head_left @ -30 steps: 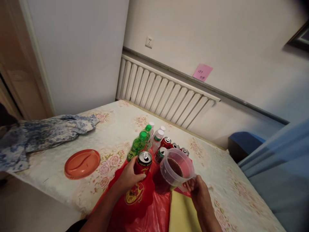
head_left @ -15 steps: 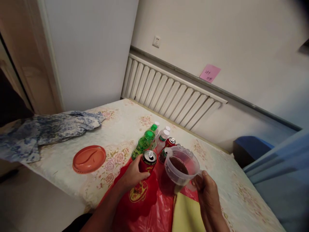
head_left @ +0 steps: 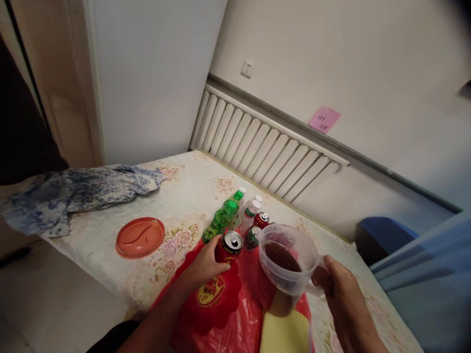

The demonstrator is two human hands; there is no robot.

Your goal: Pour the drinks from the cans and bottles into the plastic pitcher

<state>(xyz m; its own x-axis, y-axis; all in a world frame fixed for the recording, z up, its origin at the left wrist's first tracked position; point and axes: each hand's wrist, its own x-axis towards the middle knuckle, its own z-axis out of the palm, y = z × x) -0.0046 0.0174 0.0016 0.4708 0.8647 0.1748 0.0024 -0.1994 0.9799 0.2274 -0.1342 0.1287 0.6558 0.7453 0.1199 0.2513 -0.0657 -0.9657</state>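
My left hand is wrapped around an opened red can that stands on a red plastic bag. My right hand holds the handle of a clear plastic measuring jug with dark brown drink in it, lifted above the bag. Behind the can stand two green bottles, clear bottles with white caps and more red cans, partly hidden by the jug.
An orange plate lies on the flowered tablecloth to the left. A blue-and-white cloth is bunched at the table's far left. A yellow sheet lies under the jug. A radiator runs along the wall; a blue bin stands right.
My right hand has lifted the jug up and to the right, off the bag. My left hand has stayed on the red can. The view has shifted left.
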